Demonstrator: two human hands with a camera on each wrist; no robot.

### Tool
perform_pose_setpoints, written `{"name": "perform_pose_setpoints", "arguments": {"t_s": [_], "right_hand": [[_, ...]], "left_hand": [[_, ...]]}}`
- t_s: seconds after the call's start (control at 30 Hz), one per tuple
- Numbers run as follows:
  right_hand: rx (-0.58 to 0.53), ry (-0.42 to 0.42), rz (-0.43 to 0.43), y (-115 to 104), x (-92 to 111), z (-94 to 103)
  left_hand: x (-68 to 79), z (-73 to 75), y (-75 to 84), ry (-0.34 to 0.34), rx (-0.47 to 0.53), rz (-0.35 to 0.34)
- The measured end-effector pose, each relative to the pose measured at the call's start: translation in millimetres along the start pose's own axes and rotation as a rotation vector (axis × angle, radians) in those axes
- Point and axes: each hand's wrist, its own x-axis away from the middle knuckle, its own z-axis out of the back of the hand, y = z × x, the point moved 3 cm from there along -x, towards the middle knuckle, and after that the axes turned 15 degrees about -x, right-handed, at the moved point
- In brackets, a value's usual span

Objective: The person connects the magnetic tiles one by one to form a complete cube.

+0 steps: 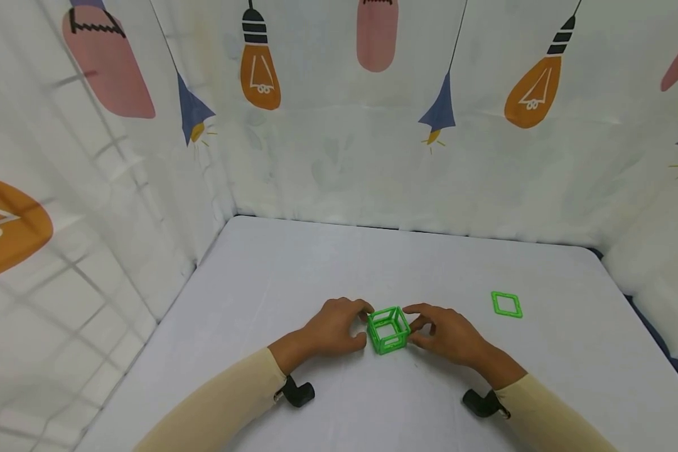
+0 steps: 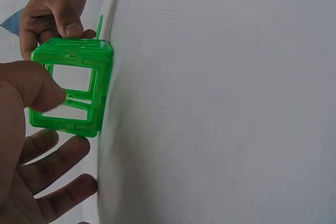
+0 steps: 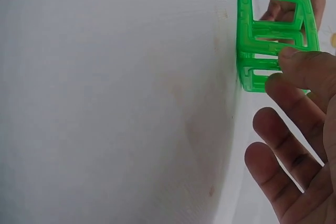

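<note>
A green cube made of see-through square frames, which look like magnetic tiles (image 1: 387, 346), stands on the white table between my two hands. My left hand (image 1: 336, 326) is at its left side, with a fingertip at the upper corner. In the left wrist view the left thumb (image 2: 44, 90) overlaps the cube's near face, while the other fingers spread loosely below. On the right side, my right hand (image 1: 449, 333) holds the cube's edge between thumb (image 3: 304, 66) and forefinger. Its remaining fingers (image 3: 273, 129) are spread and touch nothing.
A single flat green square frame (image 1: 507, 313) lies on the table to the right, beyond my right hand. White curtains (image 1: 339, 157) printed with lamps and bulbs hang behind the table and along its left side. Each wrist wears a small black camera (image 1: 299, 393).
</note>
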Motion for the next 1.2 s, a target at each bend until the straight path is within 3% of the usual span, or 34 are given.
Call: {"name": "perform_pose_setpoints", "arguments": {"t_s": [0.5, 0.8, 1.2], "right_hand": [[0.03, 0.077, -0.08, 22.2, 12.3, 41.2], [0.046, 0.157, -0.122, 40.0, 28.2, 74.2], [0.101, 0.189, -0.187, 62.2, 43.4, 110.3]], "left_hand": [[1.1, -4.4, 18.4, 0.056, -0.054, 0.063], [-0.9, 0.3, 15.7, 0.03, -0.04, 0.071], [-3.9, -0.5, 5.7, -0.003, 0.041, 0.051]]}}
